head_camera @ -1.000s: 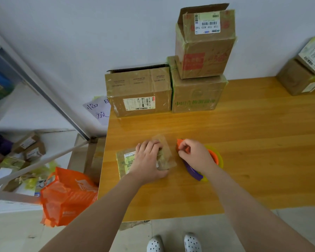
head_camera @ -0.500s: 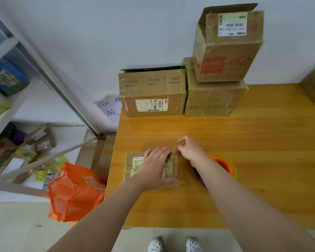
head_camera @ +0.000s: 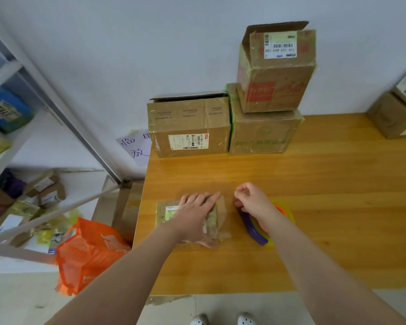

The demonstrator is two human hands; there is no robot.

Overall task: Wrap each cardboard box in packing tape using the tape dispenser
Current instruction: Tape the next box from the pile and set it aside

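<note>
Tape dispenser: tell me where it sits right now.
Head view: the tape dispenser lies on the wooden table, under the right hand that grips it, just right of the small box pressed flat by the left hand.

My left hand (head_camera: 192,215) and right hand (head_camera: 253,202) are bare. So are both forearms (head_camera: 131,266), which run back from the fingers (head_camera: 198,199) to the lower edge. Well behind my fingers, down on the floor (head_camera: 220,307), I wear white clog-type shoes (head_camera: 199,320) with rounded toes dotted with small dark holes. Only the toe caps show.
</note>
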